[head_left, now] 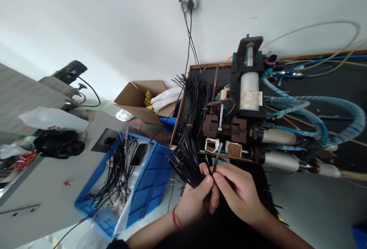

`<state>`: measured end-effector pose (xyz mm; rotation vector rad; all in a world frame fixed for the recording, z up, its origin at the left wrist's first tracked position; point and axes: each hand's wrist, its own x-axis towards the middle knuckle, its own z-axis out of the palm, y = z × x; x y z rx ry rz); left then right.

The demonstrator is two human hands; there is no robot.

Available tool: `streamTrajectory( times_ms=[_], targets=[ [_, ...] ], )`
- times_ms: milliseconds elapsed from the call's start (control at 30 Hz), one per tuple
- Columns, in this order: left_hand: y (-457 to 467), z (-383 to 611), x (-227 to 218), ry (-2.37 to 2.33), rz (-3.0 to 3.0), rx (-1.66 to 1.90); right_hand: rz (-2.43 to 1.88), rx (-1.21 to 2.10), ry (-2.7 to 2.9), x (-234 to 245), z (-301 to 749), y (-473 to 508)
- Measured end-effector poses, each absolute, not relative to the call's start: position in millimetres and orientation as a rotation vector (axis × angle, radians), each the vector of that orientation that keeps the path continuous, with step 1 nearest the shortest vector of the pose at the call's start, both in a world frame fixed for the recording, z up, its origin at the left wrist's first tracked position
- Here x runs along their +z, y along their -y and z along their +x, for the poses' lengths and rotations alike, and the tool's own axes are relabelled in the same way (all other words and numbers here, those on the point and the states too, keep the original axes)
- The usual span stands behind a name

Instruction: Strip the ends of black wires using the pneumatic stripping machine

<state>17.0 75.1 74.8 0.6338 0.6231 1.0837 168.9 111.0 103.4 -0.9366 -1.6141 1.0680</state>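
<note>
Clock centred on my hands. Left hand point(197, 197): grip closed round a loose bunch point(186, 165) of black strips, fanned towards 10 o'clock. Right hand point(239, 188): grip pinched, thumb against finger, on a single strip point(218, 157) standing towards 12 to 1. My hands meet, fingertips nearly together, just short of the desk's near edge.

The strip's far end is close to two pale-rimmed blocks point(233, 149) at 12 to 1; whether it touches either, I can't tell. Brown clamp point(210, 126) just beyond them. White cylinder point(249, 90) farther out at 1, blue hoses point(344, 104) at 2 to 3.

Progress, by my reckoning: partway. Done, apparently: bundle point(195, 107) of strips on the desk point(315, 84) at 11, bound with yellowish bands, dark scraps point(180, 122) scattered beside it. In hand: one strip singled out, the bunch unbound. Left, I judge: most of that bunch, one strip at a time, then perhaps banding. The strip ends are too small to read, so I can't say which are worked.

Blue crate point(149, 180) at 9: tangled black leads point(120, 168) inside; unclear whether stock or output. Open carton point(137, 115) at 10 to 11.
</note>
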Motion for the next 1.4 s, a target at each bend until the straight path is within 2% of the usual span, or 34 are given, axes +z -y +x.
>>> streamTrajectory(
  times_ms=[133, 333, 500, 700, 1400],
  targets=[
    [-80, 20, 86, -0.695, 0.502, 1.153, -0.822, 1.099, 1.518, 96, 170, -100],
    [-90, 16, 99, -0.975, 0.317, 1.345, -0.715, 1.790, 0.839, 77, 163, -95],
    [-91, 9, 93, -0.819, 0.343, 1.255, -0.598, 2.006, 0.431, 54, 150, -106],
    [-93, 9, 94, -0.806, 0.391, 1.233, -0.462, 2.023, 0.332, 39, 145, -109],
    [-88, 12, 101, -0.816, 0.451, 1.207, -0.470, 1.988, 0.327, 43, 132, -113]
  ],
)
